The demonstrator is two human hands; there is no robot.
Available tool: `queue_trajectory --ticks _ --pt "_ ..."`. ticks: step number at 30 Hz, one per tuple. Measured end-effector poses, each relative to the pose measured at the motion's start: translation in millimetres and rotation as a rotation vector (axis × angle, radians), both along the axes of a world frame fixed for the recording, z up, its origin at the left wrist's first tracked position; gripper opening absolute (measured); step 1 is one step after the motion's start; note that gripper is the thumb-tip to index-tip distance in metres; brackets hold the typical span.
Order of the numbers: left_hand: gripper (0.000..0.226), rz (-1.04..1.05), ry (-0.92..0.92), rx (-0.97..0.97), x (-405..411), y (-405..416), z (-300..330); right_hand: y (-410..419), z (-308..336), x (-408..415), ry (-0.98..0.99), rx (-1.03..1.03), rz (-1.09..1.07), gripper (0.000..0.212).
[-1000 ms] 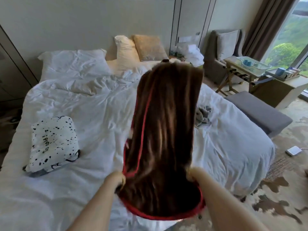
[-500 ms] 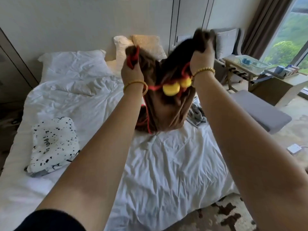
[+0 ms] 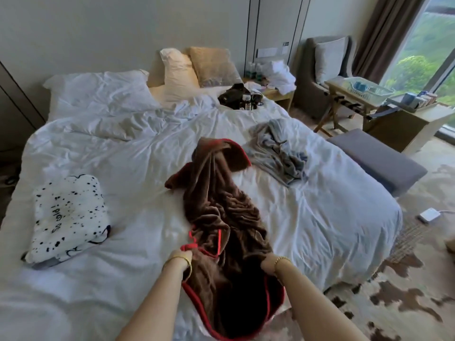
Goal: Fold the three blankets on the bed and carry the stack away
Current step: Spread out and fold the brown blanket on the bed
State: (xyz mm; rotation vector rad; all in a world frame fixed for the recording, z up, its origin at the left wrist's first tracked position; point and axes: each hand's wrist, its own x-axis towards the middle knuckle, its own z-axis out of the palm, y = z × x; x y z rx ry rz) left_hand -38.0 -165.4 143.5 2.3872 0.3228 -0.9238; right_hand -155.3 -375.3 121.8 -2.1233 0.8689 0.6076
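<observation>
A: Both hands pinch the near hem of the brown red-trimmed blanket [image 3: 221, 217], left hand [image 3: 183, 258] and right hand [image 3: 268, 262] apart, so it trails up the bed [image 3: 344, 217].

B: Probably spreading it flat to fold. The spotted blanket [image 3: 66, 217] sits folded to its left, the grey blanket [image 3: 280, 148] crumpled beyond its right.

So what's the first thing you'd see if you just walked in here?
Probably the brown blanket with red edging, lying bunched down the middle of the white bed, with the left hand and right hand gripping its near end. Next, the white spotted blanket folded at the bed's left side, and the grey blanket crumpled towards the right.
</observation>
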Motion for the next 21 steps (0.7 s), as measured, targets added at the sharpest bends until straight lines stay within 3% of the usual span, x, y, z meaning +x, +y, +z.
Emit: queue_trajectory --ticks 2,5,13,17,21 --pt "0.045 0.101 -0.043 -0.129 10 -8 13 2 5 8 -0.062 0.053 -0.128 0.045" --pt "0.042 0.221 -0.098 -0.234 18 -13 22 -2 13 17 -0.162 0.080 -0.412 0.039" --pt "0.033 0.504 -0.287 -0.315 28 -5 7 -21 18 21 -0.300 0.043 -0.696 0.034" --pt "0.038 0.390 -0.266 -0.182 36 -6 -6 -45 11 34 -0.433 0.036 -0.893 0.042" --pt "0.051 0.131 -0.037 0.021 43 -23 -32 -74 -11 64 -0.190 0.034 -0.705 0.032"
